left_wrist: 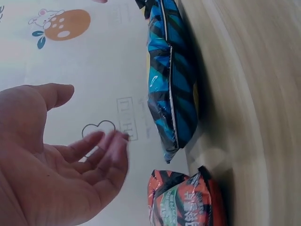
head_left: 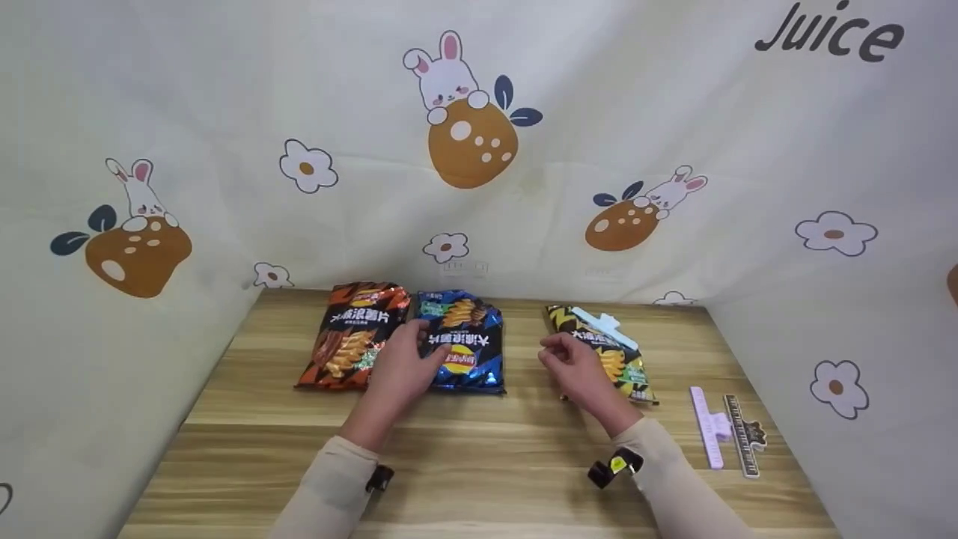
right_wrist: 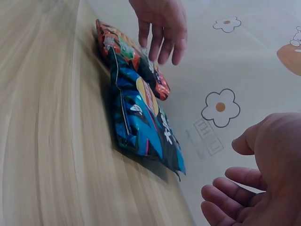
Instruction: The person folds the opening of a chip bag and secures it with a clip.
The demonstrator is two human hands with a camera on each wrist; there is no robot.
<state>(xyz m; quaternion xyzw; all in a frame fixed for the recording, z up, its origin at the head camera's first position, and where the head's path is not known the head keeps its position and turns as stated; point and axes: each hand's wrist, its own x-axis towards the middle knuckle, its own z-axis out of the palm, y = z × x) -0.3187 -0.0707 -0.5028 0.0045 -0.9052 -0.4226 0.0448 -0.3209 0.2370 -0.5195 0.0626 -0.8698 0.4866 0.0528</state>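
Observation:
My left hand (head_left: 404, 363) hovers above the neighbouring edges of a red chip bag (head_left: 346, 329) and a blue chip bag (head_left: 479, 329). In the left wrist view its fingers are loosely bent and hold nothing, apart from the blue bag (left_wrist: 171, 84). My right hand (head_left: 580, 370) is over the left side of a yellow-and-black chip bag (head_left: 632, 370), partly hiding it. A light blue sealing clip (head_left: 606, 327) lies across that bag's upper part. In the right wrist view the right hand (right_wrist: 249, 183) has relaxed fingers around nothing.
On the right of the wooden table (head_left: 479, 464) lie a lilac sealing clip (head_left: 706, 427) and a dark patterned sealing clip (head_left: 741, 434), side by side. A pale printed cloth (head_left: 359, 217) hangs behind the table and along its sides.

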